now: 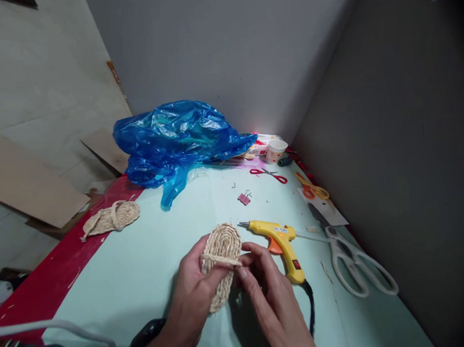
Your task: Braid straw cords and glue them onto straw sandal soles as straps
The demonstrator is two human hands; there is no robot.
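A small woven straw sandal sole (225, 238), oval and coiled from braided cord, is held upright above the table. My left hand (191, 286) grips its left edge, the thumb pressing a braided strap (220, 259) that crosses the sole. At the strap's right end, my right hand (268, 284) pinches the strap between thumb and index finger. Just right of the hands lies a yellow glue gun (277, 231) with an orange trigger and a clear glue stick out of its back. Another woven sandal (112, 217) with a strap rests at the table's left.
A blue plastic bag (175, 137) is heaped at the back. Red scissors (269, 175), a pink binder clip (244, 198) and a paper cup (277, 151) stand beyond the glue gun. Large white-handled scissors (351, 260) and orange scissors (311, 187) lie along the right wall.
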